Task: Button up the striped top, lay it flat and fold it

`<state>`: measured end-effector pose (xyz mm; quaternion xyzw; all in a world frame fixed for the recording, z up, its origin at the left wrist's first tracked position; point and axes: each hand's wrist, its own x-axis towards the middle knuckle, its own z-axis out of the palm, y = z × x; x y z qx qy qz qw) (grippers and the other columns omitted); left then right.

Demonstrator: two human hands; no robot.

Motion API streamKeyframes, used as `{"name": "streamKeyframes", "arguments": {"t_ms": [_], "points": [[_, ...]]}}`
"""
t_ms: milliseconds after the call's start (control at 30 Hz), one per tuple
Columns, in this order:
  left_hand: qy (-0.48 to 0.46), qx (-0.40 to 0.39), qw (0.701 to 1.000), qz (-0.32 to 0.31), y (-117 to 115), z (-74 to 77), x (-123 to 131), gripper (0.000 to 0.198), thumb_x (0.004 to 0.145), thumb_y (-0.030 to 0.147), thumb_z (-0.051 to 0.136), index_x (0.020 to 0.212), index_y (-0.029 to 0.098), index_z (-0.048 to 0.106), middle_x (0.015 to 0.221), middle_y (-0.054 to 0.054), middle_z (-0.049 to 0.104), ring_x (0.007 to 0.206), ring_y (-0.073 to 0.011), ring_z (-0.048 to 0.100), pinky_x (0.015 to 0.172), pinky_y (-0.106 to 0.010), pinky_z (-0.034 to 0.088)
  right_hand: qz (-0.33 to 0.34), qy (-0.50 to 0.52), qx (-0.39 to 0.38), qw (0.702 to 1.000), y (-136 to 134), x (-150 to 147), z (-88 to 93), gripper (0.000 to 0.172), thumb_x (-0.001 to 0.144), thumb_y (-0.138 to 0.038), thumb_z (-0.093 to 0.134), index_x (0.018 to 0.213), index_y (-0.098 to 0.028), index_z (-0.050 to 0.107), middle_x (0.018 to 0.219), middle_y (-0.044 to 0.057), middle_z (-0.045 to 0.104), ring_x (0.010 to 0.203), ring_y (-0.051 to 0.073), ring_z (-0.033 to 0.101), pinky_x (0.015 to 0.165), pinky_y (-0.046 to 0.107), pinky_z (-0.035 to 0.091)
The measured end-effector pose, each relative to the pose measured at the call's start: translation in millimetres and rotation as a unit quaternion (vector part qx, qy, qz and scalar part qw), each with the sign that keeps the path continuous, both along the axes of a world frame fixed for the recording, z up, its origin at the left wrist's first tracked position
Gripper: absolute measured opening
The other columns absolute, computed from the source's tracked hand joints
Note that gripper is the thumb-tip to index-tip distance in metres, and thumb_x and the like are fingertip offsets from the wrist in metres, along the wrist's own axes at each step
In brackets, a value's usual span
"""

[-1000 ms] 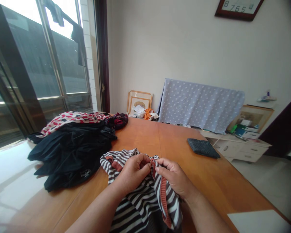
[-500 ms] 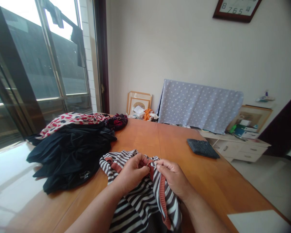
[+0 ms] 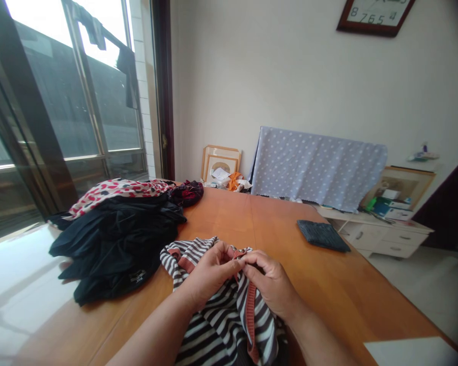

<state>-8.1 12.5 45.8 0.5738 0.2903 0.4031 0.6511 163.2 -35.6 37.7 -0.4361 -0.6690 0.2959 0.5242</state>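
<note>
striped knit top point(image 3: 217, 330) lies bunched on the wooden table point(image 3: 328, 284); left hand point(image 3: 209, 272) and right hand point(image 3: 270, 284) pinch its rust ribbed band point(image 3: 251, 325) at the top, fingertips almost meeting, the lower fabric loose and unfolded.

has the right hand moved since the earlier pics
Yes, slightly: the right hand has shifted left, toward the left hand on the striped garment, judged against the seam in the wooden table.

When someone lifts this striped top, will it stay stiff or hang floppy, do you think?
Likely floppy: the striped knit top sags in soft folds below the left hand and right hand. Its rust ribbed trim may be slightly firmer.
</note>
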Motion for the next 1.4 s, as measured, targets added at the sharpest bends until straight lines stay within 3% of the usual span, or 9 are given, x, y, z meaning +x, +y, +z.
{"name": "streamKeyframes", "arguments": {"t_ms": [200, 367, 667, 967, 1100, 1233, 1400], "points": [[0.008, -0.028, 0.998, 0.051, 1.4, 2.9, -1.8, 0.018, 0.074, 0.019, 0.068, 0.087, 0.017, 0.054, 0.075, 0.004, 0.061, 0.055, -0.0048, 0.049, 0.053, -0.018, 0.034, -0.058, 0.024, -0.040, 0.997, -0.2, 1.8, -3.6, 0.019, 0.092, -0.035, 0.058, 0.092, -0.019, 0.069, 0.090, 0.003, 0.067, 0.086, 0.019, 0.060, 0.081, 0.029, 0.047], [-0.017, -0.051, 0.998, 0.045, 4.1, 3.4, -5.2, 0.026, 0.076, 0.023, 0.066, 0.096, 0.020, 0.050, 0.077, 0.003, 0.065, 0.048, -0.0045, 0.049, 0.046, -0.018, 0.025, -0.103, 0.051, -0.086, 0.990, -3.1, 4.0, -1.1, 0.022, 0.091, -0.038, 0.058, 0.088, -0.018, 0.067, 0.079, 0.001, 0.063, 0.074, 0.016, 0.055, 0.072, 0.027, 0.045], [-0.029, -0.069, 0.996, 0.057, 2.6, 8.0, -7.9, 0.031, 0.072, 0.030, 0.071, 0.096, 0.020, 0.055, 0.073, 0.003, 0.066, 0.043, -0.0038, 0.046, 0.043, -0.017, 0.022, -0.108, 0.039, -0.080, 0.990, -0.8, 4.8, -3.5, 0.022, 0.091, -0.038, 0.057, 0.086, -0.018, 0.065, 0.075, -0.001, 0.058, 0.071, 0.014, 0.051, 0.069, 0.025, 0.043], [-0.046, -0.080, 0.994, 0.056, 7.9, 5.1, -10.4, 0.019, 0.073, 0.028, 0.072, 0.086, 0.016, 0.064, 0.082, 0.000, 0.066, 0.047, -0.0019, 0.038, 0.044, -0.018, 0.019, -0.138, 0.028, -0.057, 0.988, -3.9, 1.4, 3.9, 0.021, 0.089, -0.036, 0.058, 0.083, -0.017, 0.065, 0.074, 0.000, 0.059, 0.071, 0.015, 0.051, 0.068, 0.025, 0.043], [-0.041, -0.086, 0.994, 0.051, 4.8, 7.7, -10.2, 0.021, 0.075, 0.028, 0.073, 0.090, 0.015, 0.067, 0.081, -0.002, 0.066, 0.053, -0.0040, 0.045, 0.048, -0.018, 0.026, -0.140, 0.026, -0.060, 0.988, -4.9, 0.6, 6.1, 0.021, 0.089, -0.036, 0.057, 0.082, -0.017, 0.065, 0.074, 0.000, 0.059, 0.071, 0.016, 0.052, 0.068, 0.025, 0.043], [-0.063, -0.071, 0.995, 0.035, 1.5, 11.1, -9.4, 0.023, 0.068, 0.021, 0.076, 0.088, 0.016, 0.066, 0.082, -0.002, 0.067, 0.070, -0.0106, 0.057, 0.063, -0.020, 0.039, -0.143, 0.020, -0.053, 0.988, -6.9, -0.1, 8.4, 0.021, 0.089, -0.036, 0.057, 0.082, -0.018, 0.065, 0.073, 0.000, 0.059, 0.070, 0.016, 0.052, 0.067, 0.025, 0.044], [-0.062, -0.049, 0.996, 0.039, 2.0, 9.3, -8.1, 0.024, 0.064, 0.014, 0.074, 0.087, 0.016, 0.065, 0.082, -0.001, 0.066, 0.077, -0.0129, 0.059, 0.074, -0.024, 0.042, -0.159, -0.003, -0.032, 0.987, -1.4, 2.3, -2.2, 0.020, 0.090, -0.036, 0.057, 0.090, -0.019, 0.066, 0.082, 0.003, 0.065, 0.077, 0.018, 0.058, 0.073, 0.028, 0.048]]}}
